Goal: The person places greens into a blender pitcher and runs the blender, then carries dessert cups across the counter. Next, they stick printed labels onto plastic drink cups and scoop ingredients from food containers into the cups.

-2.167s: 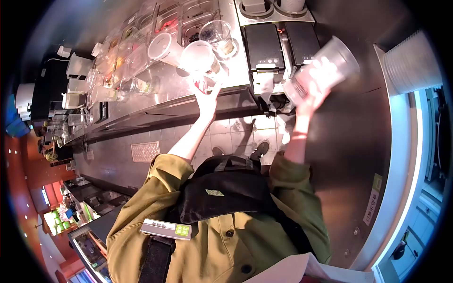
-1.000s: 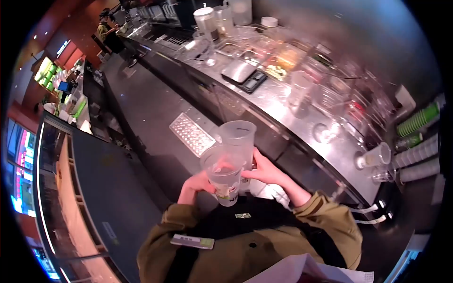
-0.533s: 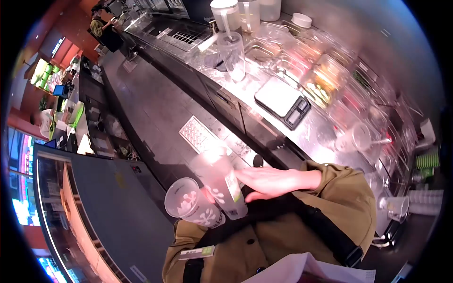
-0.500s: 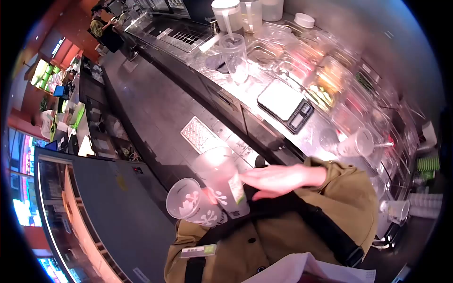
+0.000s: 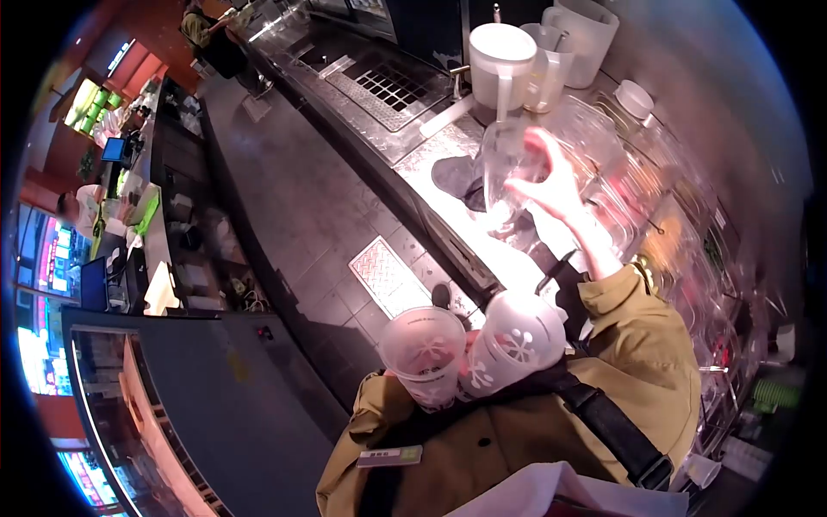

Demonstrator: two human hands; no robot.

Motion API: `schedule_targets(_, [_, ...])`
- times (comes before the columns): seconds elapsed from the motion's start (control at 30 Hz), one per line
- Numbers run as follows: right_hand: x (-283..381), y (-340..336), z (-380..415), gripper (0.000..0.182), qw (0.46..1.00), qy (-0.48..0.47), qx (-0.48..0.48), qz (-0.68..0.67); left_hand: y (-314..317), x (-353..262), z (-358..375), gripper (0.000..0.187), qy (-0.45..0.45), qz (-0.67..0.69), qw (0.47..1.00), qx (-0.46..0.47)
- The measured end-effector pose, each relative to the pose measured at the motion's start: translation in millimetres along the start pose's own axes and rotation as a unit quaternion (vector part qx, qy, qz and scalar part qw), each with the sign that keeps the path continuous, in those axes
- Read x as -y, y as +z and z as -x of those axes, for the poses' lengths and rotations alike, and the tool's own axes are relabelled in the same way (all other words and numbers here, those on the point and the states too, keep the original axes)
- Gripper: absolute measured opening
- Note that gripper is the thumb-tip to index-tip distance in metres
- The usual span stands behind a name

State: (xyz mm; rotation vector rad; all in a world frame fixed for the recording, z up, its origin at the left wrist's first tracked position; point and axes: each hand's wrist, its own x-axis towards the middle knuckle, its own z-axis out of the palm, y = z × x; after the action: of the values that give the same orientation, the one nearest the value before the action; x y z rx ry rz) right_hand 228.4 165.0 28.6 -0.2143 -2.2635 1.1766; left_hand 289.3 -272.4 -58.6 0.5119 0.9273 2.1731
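Note:
Two frosted plastic cups with white flower prints, a left one (image 5: 422, 349) and a right one (image 5: 521, 340), are held against the front of my body. My left hand (image 5: 470, 341) is closed on them; only a bit of it shows between the cups, the rest hidden. Over the counter, my right hand (image 5: 556, 185) is stretched out with thumb and fingers apart in a C shape. It overlaps the right side of a tall clear plastic cup (image 5: 500, 164) standing there. A dark cloth (image 5: 457, 178) lies beside that cup.
A lidded white pitcher (image 5: 502, 65) and other jugs (image 5: 579, 43) stand at the counter's back. Clear food containers (image 5: 620, 202) line the right side. A drain grate (image 5: 392, 93) is set farther along. Another person (image 5: 211, 39) stands down the aisle.
My right hand has left the side of the held cups and reached forward to the clear cup on the counter. The view has shifted, and the two held cups stay with my left hand.

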Motion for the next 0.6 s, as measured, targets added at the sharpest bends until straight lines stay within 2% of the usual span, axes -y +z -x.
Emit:
schedule_targets(0.07, [38,-3,-39,0.08,0.999,0.001,-0.036,-0.001,-20,-10,-26,0.084,-0.003,0.002,1.0,0.004])
schedule_targets(0.13, [42,17,-81,0.083,0.999,-0.002,-0.047,0.022,-41,-24,-55,0.084,-0.012,0.004,1.0,0.016])
schedule_targets(0.17, [28,36,-102,0.085,0.996,-0.026,-0.061,0.053,-52,-33,-70,0.084,-0.02,0.005,0.999,0.027])
schedule_targets(0.23, [0,75,-131,0.09,0.992,-0.003,-0.076,0.1,-73,-48,-100,0.085,-0.036,0.011,0.998,0.049])
schedule_targets(0.37, [-53,127,-145,0.103,0.981,0.012,-0.135,0.137,-106,-77,-160,0.085,-0.066,0.013,0.994,0.089])
schedule_targets(0.47, [-47,128,-149,0.104,0.973,0.106,-0.158,0.132,-122,-92,-199,0.086,-0.093,0.012,0.989,0.113])
schedule_targets(0.5, [-42,125,-148,0.106,0.968,0.125,-0.142,0.167,-125,-96,-210,0.086,-0.101,0.012,0.987,0.121])
schedule_targets(0.6, [-43,128,-142,0.109,0.941,0.129,-0.172,0.261,-132,-101,-238,0.086,-0.12,0.011,0.983,0.14])
